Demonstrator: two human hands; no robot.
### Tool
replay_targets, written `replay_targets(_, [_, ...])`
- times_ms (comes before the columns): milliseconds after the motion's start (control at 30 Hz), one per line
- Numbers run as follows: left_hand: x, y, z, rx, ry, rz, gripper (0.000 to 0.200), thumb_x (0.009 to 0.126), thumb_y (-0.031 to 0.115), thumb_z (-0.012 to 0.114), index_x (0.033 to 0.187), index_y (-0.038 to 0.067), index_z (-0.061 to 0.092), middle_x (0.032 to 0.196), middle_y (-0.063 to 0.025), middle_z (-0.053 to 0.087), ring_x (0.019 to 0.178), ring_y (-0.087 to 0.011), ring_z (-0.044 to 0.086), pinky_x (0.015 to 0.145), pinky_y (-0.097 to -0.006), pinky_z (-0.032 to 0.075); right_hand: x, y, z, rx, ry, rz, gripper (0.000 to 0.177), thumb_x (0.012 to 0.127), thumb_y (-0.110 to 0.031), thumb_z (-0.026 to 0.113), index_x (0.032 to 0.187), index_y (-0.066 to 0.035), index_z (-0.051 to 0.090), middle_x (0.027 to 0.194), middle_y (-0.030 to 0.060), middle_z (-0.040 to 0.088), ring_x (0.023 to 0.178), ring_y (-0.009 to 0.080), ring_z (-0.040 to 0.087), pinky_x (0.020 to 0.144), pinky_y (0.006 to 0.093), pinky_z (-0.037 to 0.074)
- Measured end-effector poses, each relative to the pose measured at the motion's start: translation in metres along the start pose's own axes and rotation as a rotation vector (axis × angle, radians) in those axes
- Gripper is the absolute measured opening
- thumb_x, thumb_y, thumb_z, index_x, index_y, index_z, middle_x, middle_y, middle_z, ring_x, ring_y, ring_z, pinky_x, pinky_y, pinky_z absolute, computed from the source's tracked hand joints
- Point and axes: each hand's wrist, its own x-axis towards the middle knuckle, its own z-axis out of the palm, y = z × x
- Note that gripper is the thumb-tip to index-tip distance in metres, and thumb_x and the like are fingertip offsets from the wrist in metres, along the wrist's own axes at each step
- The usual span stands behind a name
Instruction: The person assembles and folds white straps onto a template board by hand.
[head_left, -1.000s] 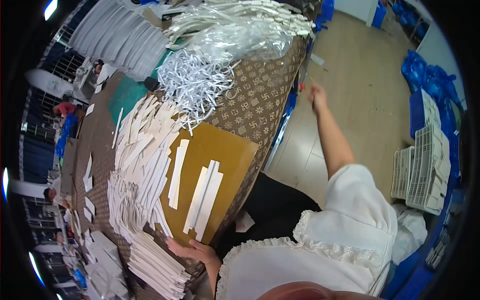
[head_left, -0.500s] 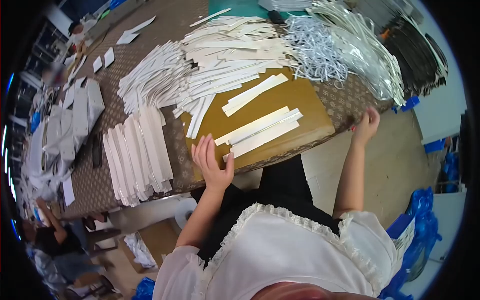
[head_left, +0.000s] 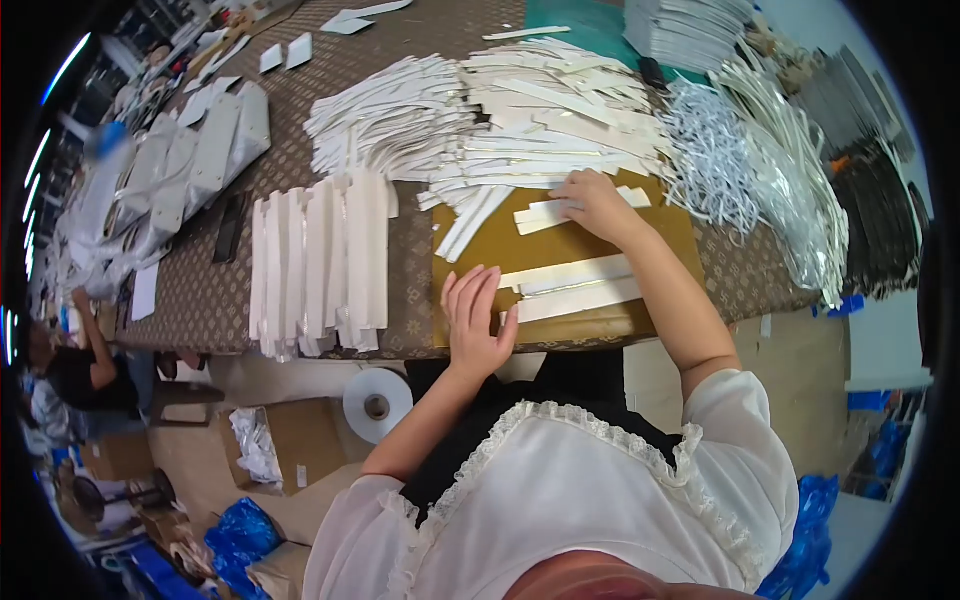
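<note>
On a brown board (head_left: 470, 290), several cream strips (head_left: 585, 303) lie side by side near the front edge, one with a silvery line along it. My left hand (head_left: 480, 318) rests at their left end, fingers spread and thumb apart, holding nothing. Farther up the board, my right hand (head_left: 597, 208) reaches over a short pair of cream strips (head_left: 538, 218). Its fingers are bent together on the upper strip, and the fingertips are partly hidden. My right forearm covers the right ends of the nearer strips.
Left of the board stands a row of bundled strips (head_left: 320, 265). Behind it spreads a big heap of loose strips (head_left: 400, 115). A tangle of thin white strips (head_left: 708, 140) and clear plastic (head_left: 785, 195) lie to the right. A co-worker (head_left: 85, 365) sits at far left.
My right hand has come in from beyond the table's right edge onto the upper strips. My left hand stays at the left end of the nearer strips. The view has turned.
</note>
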Motion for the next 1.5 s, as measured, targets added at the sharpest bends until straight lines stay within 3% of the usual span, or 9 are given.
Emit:
replay_targets(167, [0.021,-0.003,-0.002,-0.205,-0.007,-0.234,0.062,0.079,0.012,0.068,0.135,0.003,0.043,0.134,-0.0176,0.046,0.124,-0.0352,0.043,0.108,-0.045,0.03,0.009,-0.001,0.0,0.263,-0.095,0.208,0.014,0.076,0.003,0.067,0.089,-0.002,0.064,0.088,0.0107,0.061,0.084,0.0244,0.059,0.074,0.0321,0.049])
replay_targets(233, [0.049,-0.007,0.003,-0.318,-0.057,-0.254,0.065,0.081,0.016,0.069,0.138,0.004,0.04,0.139,-0.0189,0.04,0.127,-0.0352,0.04,0.107,-0.0421,0.031,0.01,-0.023,-0.013,0.403,-0.07,0.303,0.012,0.078,0.003,0.064,0.088,-0.002,0.064,0.083,0.0123,0.062,0.079,0.0302,0.059,0.075,0.0364,0.048])
replay_targets(333, [0.084,-0.012,0.017,-0.208,0.056,-0.227,0.049,0.083,0.017,0.07,0.125,0.001,0.052,0.123,-0.0176,0.054,0.111,-0.0279,0.053,0.096,-0.0379,0.043,0.012,-0.048,-0.032,0.454,-0.029,0.243,0.01,0.079,0.004,0.063,0.088,-0.001,0.063,0.081,0.0122,0.063,0.078,0.0287,0.059,0.075,0.0346,0.048])
replay_targets(400, [0.101,-0.018,0.024,-0.626,-0.29,-0.507,0.026,0.085,0.015,0.069,0.103,-0.002,0.063,0.093,-0.0099,0.065,0.082,-0.0161,0.062,0.074,-0.0295,0.051,0.011,-0.06,-0.047,0.273,0.015,0.147,0.01,0.079,0.003,0.064,0.088,0.0,0.063,0.082,0.0123,0.063,0.08,0.0284,0.059,0.077,0.034,0.048])
replay_targets(533, [0.108,-0.023,0.064,-0.918,-0.208,-0.573,0.015,0.087,0.012,0.067,0.087,-0.003,0.065,0.07,-0.0018,0.063,0.062,-0.0071,0.057,0.057,-0.0226,0.047,0.002,-0.045,-0.047,0.233,0.085,0.247,0.013,0.076,0.006,0.067,0.086,-0.001,0.063,0.085,0.0105,0.062,0.082,0.0239,0.06,0.079,0.0316,0.049])
replay_targets(700, [0.106,-0.036,0.084,-0.897,-0.269,-0.569,0.012,0.089,0.01,0.065,0.092,-0.002,0.066,0.073,-0.0014,0.063,0.063,-0.0068,0.057,0.057,-0.0218,0.046,0.012,-0.058,-0.047,-0.07,0.242,-0.065,0.013,0.072,-0.003,0.07,0.084,-0.005,0.065,0.083,0.0075,0.062,0.083,0.0267,0.058,0.088,0.0411,0.045])
replay_targets(933, [0.093,-0.041,0.079,-1.067,-0.136,-0.662,0.013,0.083,0.009,0.066,0.09,-0.002,0.068,0.071,-0.0049,0.064,0.06,-0.01,0.058,0.055,-0.0261,0.045,0.03,-0.069,-0.044,-0.239,0.144,-0.36,0.009,0.07,-0.006,0.07,0.075,-0.008,0.062,0.081,0.0031,0.059,0.079,0.0215,0.057,0.093,0.0456,0.043])
replay_targets(1067, [0.093,-0.042,0.073,-0.646,-0.162,-0.47,0.012,0.082,0.006,0.067,0.092,-0.001,0.07,0.075,-0.0057,0.065,0.061,-0.0099,0.056,0.057,-0.0257,0.046,0.034,-0.065,-0.046,-0.28,0.023,-0.423,0.008,0.07,-0.006,0.07,0.077,-0.008,0.066,0.08,0.0035,0.06,0.077,0.0215,0.058,0.088,0.043,0.044])
replay_targets(1500, [0.094,-0.04,0.07,-0.586,-0.18,-0.348,0.01,0.079,0.002,0.065,0.088,0.0,0.069,0.074,-0.0073,0.063,0.06,-0.0119,0.053,0.056,-0.0255,0.043,0.015,-0.067,-0.029,-0.316,0.148,-0.3,0.011,0.069,-0.012,0.067,0.07,-0.008,0.057,0.074,0.0036,0.051,0.074,0.0217,0.053,0.073,0.0347,0.042])
